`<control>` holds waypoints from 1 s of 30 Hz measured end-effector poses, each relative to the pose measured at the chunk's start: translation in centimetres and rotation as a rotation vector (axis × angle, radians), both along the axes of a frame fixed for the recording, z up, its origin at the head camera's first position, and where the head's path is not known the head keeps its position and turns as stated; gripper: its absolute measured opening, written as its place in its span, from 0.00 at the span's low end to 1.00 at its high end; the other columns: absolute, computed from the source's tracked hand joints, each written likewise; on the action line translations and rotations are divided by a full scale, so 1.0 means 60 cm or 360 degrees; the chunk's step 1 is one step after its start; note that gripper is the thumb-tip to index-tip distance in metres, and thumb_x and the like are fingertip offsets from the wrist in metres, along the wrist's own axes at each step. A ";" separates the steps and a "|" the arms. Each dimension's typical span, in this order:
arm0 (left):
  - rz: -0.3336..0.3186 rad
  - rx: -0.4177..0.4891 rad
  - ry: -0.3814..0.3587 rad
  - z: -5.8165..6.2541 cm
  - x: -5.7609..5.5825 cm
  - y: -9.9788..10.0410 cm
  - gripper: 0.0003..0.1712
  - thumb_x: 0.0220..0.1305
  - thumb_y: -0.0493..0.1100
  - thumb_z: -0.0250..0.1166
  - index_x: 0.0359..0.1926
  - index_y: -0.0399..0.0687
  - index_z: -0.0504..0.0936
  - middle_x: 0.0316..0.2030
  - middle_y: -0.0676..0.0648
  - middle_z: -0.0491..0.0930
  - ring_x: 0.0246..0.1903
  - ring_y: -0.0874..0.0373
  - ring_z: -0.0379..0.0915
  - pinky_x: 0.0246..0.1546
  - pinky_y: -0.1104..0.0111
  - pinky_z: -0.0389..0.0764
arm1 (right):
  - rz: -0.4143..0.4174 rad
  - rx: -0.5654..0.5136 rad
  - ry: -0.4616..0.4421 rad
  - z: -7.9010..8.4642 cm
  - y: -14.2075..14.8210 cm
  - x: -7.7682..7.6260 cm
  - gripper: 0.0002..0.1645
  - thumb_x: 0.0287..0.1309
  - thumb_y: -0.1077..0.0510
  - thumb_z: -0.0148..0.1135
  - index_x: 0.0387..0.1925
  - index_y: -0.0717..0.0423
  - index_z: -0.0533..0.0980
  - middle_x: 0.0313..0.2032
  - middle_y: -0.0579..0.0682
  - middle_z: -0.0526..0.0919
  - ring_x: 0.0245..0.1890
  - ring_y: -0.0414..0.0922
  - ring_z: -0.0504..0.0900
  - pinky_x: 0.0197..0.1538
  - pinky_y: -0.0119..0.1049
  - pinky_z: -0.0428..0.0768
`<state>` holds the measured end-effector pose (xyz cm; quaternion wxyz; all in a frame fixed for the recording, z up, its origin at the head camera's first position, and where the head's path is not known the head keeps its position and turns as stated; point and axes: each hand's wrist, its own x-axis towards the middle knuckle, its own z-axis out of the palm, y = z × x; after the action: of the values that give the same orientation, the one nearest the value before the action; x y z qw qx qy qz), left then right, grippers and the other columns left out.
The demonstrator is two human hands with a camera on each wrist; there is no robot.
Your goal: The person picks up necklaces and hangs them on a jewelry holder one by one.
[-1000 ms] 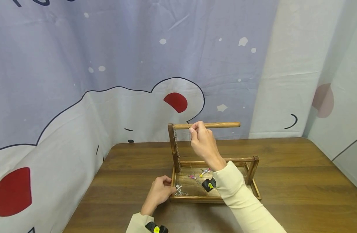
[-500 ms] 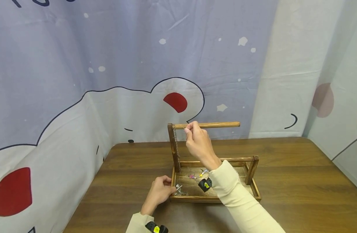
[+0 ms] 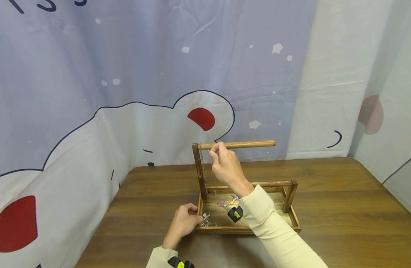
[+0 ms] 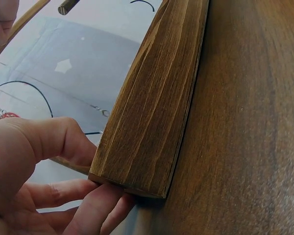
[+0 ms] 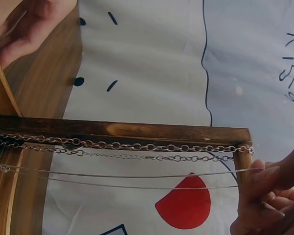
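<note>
A wooden jewelry stand has a tray base, a tall post at its left and a top bar. My left hand grips the left end of the tray, its thumb over the rim; the left wrist view shows the fingers at the board's corner. Up at the bar, near the post, my right hand pinches a thin necklace, whose two strands hang down beside the post. The fingertips are right at the bar. A thicker chain necklace hangs from the bar against the post.
Inside the tray lie a silver chain at the left front corner and a colourful beaded piece. A lower bar with a short post stands at the right. Behind the brown table hangs a printed curtain.
My right hand has moved left along the top bar, closer to the tall post, with the thin necklace in its fingers. The left hand stays at the tray's end.
</note>
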<state>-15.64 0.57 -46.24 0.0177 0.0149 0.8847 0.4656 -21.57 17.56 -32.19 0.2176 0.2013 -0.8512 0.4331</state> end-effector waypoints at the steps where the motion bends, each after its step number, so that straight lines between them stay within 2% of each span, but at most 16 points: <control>1: 0.0000 0.0012 -0.0003 0.000 0.000 0.000 0.16 0.44 0.36 0.66 0.37 0.32 0.77 0.31 0.44 0.80 0.30 0.57 0.78 0.30 0.66 0.78 | 0.0010 0.0010 0.0008 -0.001 -0.001 0.000 0.03 0.63 0.59 0.49 0.33 0.54 0.69 0.20 0.44 0.73 0.17 0.40 0.70 0.25 0.35 0.70; 7: -0.0013 0.0055 -0.0001 -0.001 0.001 0.001 0.16 0.44 0.35 0.65 0.38 0.31 0.77 0.31 0.43 0.80 0.30 0.57 0.78 0.28 0.67 0.78 | 0.0025 0.0034 0.0030 -0.007 -0.002 0.002 0.02 0.63 0.59 0.49 0.33 0.53 0.68 0.19 0.44 0.72 0.17 0.40 0.69 0.24 0.35 0.69; 18: 0.0018 -0.0002 0.0010 -0.004 -0.002 0.000 0.16 0.44 0.36 0.66 0.36 0.33 0.77 0.30 0.45 0.80 0.30 0.58 0.78 0.29 0.67 0.77 | -0.0021 0.0026 -0.0010 -0.022 0.003 0.002 0.03 0.63 0.59 0.50 0.33 0.53 0.69 0.21 0.45 0.77 0.17 0.38 0.71 0.25 0.35 0.70; 24: 0.0017 -0.0008 0.0005 -0.006 -0.003 0.001 0.16 0.44 0.37 0.66 0.37 0.33 0.77 0.30 0.45 0.80 0.30 0.57 0.78 0.30 0.66 0.77 | 0.0022 0.0006 -0.0077 -0.031 0.008 0.005 0.03 0.63 0.59 0.49 0.33 0.52 0.70 0.23 0.42 0.77 0.13 0.34 0.73 0.26 0.35 0.72; 30: 0.0017 -0.0004 0.0014 -0.006 -0.002 0.001 0.16 0.43 0.36 0.66 0.36 0.33 0.77 0.31 0.44 0.80 0.31 0.57 0.78 0.30 0.66 0.77 | 0.0035 -0.0029 -0.0180 -0.038 0.016 0.012 0.03 0.62 0.57 0.50 0.34 0.51 0.70 0.21 0.41 0.76 0.14 0.35 0.76 0.26 0.36 0.72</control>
<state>-15.79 0.63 -46.60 0.0113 0.0121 0.8855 0.4644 -20.84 18.54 -34.48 0.1663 0.1838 -0.8559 0.4539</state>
